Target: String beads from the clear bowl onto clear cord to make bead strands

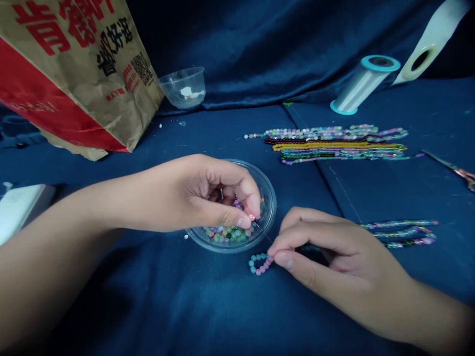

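My left hand (218, 198) is over a clear round bowl (270, 207) of loose coloured beads (228, 235), with a small pink bead (252, 217) pinched between thumb and index finger. A thin thread (264, 232) runs from that bead to my right hand (319, 252). My right hand's thumb and index finger are pressed together on a short bead strand (253, 264), just right of the bowl's front edge. The strand hangs in a loop of blue and pink beads. The other fingers of my right hand are curled.
A paper bag (122, 109) and a clear cup (185, 89) stand at the back left. Bead strands (334, 143), a wire spool (365, 84), a tape roll (419, 62) and scissors (460, 170) lie or stand right. More strands (408, 232) lie beyond my right hand; a white box (22, 207) is left.
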`<state>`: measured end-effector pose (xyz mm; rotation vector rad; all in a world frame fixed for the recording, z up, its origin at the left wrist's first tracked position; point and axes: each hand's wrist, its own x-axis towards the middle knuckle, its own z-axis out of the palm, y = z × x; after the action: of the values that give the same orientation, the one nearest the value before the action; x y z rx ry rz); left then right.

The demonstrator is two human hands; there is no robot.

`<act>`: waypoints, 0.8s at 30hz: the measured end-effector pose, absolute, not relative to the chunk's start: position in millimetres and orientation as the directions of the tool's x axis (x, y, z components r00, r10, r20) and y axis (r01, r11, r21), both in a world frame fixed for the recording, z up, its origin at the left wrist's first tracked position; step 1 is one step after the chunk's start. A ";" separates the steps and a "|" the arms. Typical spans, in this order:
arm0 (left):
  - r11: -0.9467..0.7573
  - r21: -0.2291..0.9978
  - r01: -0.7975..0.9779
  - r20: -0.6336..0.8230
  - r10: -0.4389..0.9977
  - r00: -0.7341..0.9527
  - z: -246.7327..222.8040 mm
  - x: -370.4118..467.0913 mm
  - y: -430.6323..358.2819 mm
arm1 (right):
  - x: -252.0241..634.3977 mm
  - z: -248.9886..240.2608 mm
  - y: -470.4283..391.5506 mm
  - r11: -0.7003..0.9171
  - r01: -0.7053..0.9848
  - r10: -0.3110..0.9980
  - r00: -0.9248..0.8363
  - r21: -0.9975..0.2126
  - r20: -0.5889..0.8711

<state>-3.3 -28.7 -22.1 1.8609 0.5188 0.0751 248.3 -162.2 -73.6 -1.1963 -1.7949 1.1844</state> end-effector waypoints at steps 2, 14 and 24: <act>-0.255 0.912 0.321 -0.208 0.388 0.898 -21.8 -3.0 -29.1 | 248.2 -73.2 -162.2 0.164 0.327 0.934 -0.356 -0.931 0.039; -0.284 0.901 0.327 -0.202 0.393 0.897 -23.6 -2.8 -28.2 | 248.7 -71.8 -163.0 0.194 0.326 0.930 -0.362 -0.925 0.067; -0.278 0.903 0.329 -0.210 0.384 0.899 -22.9 -3.3 -29.3 | 249.5 -73.4 -161.3 0.195 0.340 0.931 -0.359 -0.920 0.064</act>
<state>-3.3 -29.3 -22.9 1.8846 0.5268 0.0584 249.5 -161.3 -73.4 -1.1902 -1.8170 1.1511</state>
